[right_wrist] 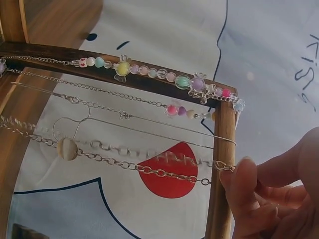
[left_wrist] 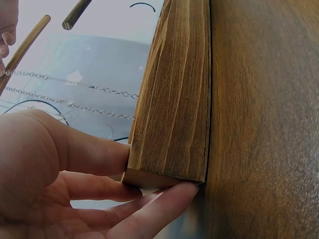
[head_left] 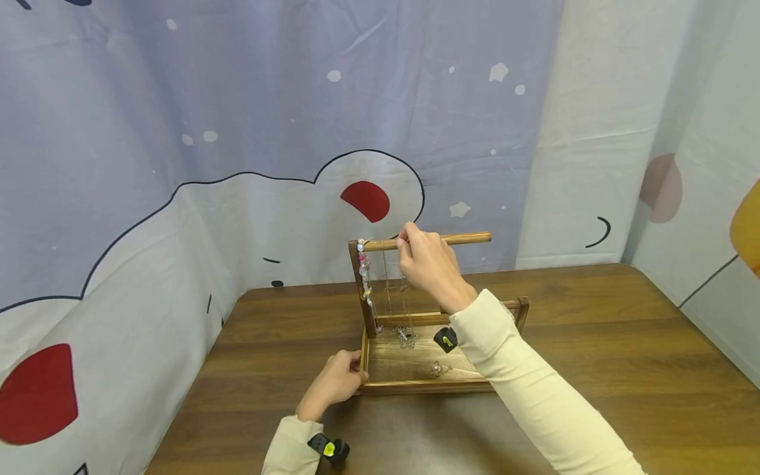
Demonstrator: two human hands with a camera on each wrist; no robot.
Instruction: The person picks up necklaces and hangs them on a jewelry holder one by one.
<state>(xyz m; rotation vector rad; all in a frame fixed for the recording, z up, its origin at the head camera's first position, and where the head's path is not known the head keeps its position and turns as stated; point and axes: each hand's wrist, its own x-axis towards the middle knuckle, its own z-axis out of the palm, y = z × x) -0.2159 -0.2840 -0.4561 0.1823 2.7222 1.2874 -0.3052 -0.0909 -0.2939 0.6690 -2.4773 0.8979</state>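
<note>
A wooden jewelry stand with a tray base, a post and a raised bar stands on the table. My left hand grips the tray's front left corner, thumb and fingers about the wood end in the left wrist view. Up at the bar, my right hand pinches a silver chain necklace where it passes over the wood. Beside it on the bar hang a thin necklace and a colorful beaded necklace, the latter close to the post.
Part of the chains lies bunched on the tray floor. A small ring-like piece sits near the tray's front edge. The brown table extends on both sides, and a printed curtain hangs behind it.
</note>
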